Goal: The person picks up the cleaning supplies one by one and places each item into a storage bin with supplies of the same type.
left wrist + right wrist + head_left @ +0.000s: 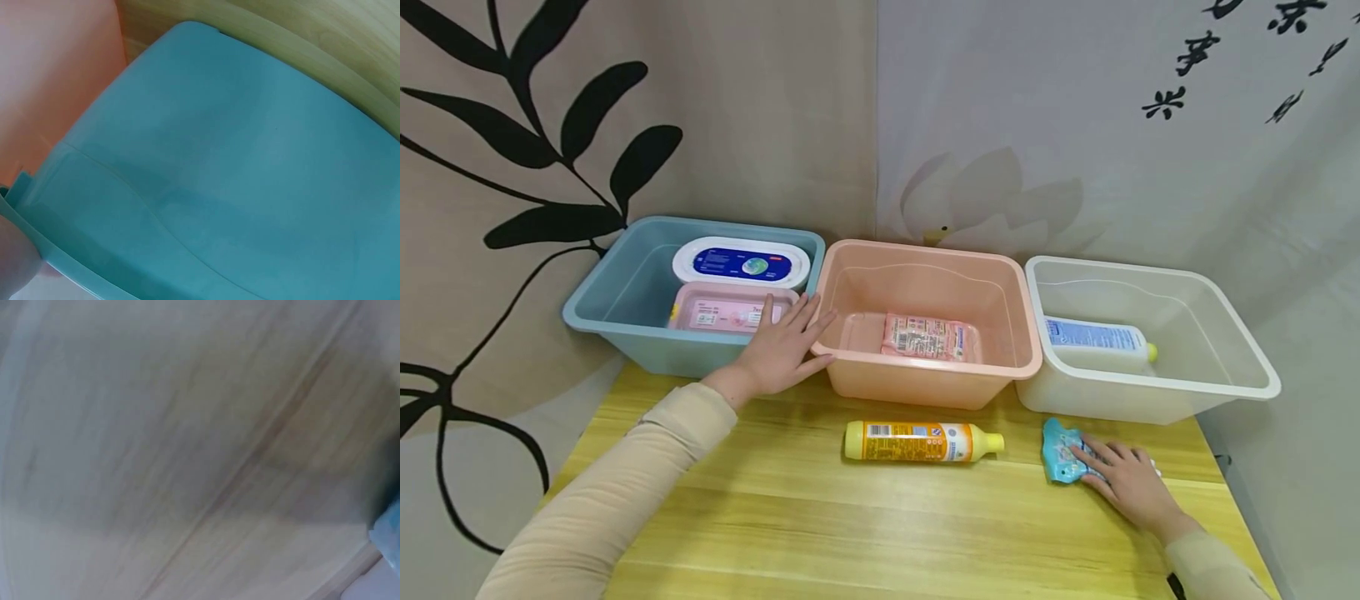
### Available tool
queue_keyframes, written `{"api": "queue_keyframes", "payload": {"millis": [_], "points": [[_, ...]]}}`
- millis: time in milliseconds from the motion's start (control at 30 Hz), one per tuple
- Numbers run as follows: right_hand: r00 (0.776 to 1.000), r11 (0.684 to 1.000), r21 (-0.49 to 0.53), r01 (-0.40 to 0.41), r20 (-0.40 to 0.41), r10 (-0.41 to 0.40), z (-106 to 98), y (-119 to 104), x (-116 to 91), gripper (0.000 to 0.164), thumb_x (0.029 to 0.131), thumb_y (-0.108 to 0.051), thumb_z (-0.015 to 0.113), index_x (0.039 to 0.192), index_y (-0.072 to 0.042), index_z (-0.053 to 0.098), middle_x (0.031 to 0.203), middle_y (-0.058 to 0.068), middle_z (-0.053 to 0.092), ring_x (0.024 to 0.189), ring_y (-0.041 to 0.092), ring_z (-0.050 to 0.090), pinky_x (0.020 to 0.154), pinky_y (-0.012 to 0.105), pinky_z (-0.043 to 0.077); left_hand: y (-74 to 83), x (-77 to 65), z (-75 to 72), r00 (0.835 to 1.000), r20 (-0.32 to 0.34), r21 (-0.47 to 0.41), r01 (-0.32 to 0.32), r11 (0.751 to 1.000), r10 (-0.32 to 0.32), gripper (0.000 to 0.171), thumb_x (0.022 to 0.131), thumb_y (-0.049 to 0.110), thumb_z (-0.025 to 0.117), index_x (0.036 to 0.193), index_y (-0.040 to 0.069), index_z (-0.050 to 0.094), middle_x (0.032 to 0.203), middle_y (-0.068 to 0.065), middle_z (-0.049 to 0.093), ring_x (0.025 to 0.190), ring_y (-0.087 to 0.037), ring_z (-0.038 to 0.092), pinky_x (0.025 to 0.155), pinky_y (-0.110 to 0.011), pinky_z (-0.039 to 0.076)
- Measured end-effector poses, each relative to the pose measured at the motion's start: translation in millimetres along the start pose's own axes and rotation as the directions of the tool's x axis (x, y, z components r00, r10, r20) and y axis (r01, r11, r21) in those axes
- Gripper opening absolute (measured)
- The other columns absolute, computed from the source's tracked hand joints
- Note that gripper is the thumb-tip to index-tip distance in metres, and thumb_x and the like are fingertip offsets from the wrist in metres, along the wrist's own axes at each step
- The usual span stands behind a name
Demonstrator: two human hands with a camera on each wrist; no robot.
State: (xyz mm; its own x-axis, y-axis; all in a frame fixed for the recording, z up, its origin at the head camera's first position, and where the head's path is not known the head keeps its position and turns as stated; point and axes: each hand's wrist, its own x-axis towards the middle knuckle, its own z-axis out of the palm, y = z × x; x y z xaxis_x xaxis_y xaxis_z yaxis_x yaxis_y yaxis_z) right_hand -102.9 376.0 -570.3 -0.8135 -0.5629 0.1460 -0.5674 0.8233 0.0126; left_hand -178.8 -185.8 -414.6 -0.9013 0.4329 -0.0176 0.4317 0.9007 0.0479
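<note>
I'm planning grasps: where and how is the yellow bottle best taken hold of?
Probably round the middle of the yellow bottle, from above and across its width: it lies on its side on the table, its length running left to right. The narrow tip at its right end offers less to hold.

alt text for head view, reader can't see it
A person's right hand rests on a blue packet, the left hand across the rim of a blue bin. A pink bin and a white bin stand alongside; a yellow bottle lies in front on a wooden table.
</note>
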Motion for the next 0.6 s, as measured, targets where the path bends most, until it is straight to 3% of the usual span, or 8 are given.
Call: {"api": "queue_keyframes", "payload": {"millis": [600], "points": [[0.999, 1.0, 0.015, -0.004, 0.037, 0.003, -24.4, -5.2, 3.7, 0.043, 0.087, -0.039, 0.06, 0.129, -0.027, 0.058, 0.132, 0.01, 0.054, 0.106, 0.028, 0.054, 0.085, 0.048, 0.041, -0.7, 1.1, 3.1, 1.0, -0.002, -0.006, -0.001, 1.0, 0.001, 0.07, 0.094, 0.057, 0.037, 0.15, 0.018, 0.022, 0.157, -0.015, 0.011, 0.145, -0.033, 0.011, 0.112, -0.063, -0.008]]}}
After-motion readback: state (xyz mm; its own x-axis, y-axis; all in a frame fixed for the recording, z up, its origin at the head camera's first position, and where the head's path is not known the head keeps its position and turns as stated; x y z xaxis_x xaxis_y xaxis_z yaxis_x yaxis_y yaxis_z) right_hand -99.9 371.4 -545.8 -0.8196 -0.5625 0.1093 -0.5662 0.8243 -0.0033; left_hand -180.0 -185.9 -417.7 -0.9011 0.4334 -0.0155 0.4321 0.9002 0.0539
